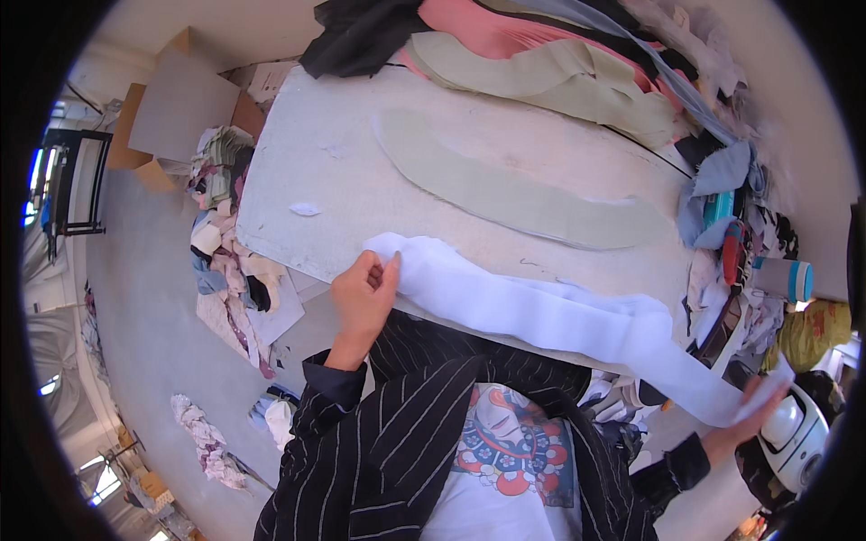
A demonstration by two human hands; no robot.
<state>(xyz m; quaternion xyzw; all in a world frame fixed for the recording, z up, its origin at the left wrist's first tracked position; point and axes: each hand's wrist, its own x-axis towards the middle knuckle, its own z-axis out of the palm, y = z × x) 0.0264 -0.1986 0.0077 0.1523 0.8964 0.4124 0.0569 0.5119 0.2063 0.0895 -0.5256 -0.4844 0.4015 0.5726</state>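
Observation:
A long white strip of fabric [532,311] stretches along the near edge of the table [316,207] and runs past its right corner. My left hand [363,290] pinches the strip's left end, thumb against curled fingers. At the lower right, my right hand [756,415] grips the other end, with part of its fingers hidden by the cloth. Beyond the strip, a curved pale green fabric piece [505,185] lies flat on the table. Neither hand touches it.
Pale green cloth [550,77], pink fabric [474,32] and black fabric [356,36] are heaped along the far edge. Scraps [221,171] pile up on the left beside an open cardboard box [180,108]. A rounded white device [792,433] stands close to my right hand.

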